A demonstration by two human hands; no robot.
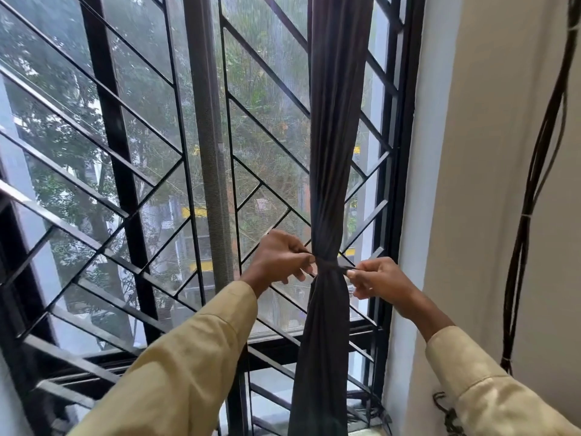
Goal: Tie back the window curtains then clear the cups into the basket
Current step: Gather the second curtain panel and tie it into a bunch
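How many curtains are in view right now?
1. The dark curtain hangs gathered on the right of the window, cinched by a tie whose ends the left hand and right hand pinch. Others may lie outside the frame.

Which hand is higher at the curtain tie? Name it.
The left hand, pinching the tie; the right hand sits lower, nearer the wall.

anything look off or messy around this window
Nothing looks damaged or spilled. The curtain is gathered neatly, cinched by a tie whose ends the left hand and right hand pinch. The only untidy thing is the dark cables hanging loose down the wall at right, tangled near the bottom.
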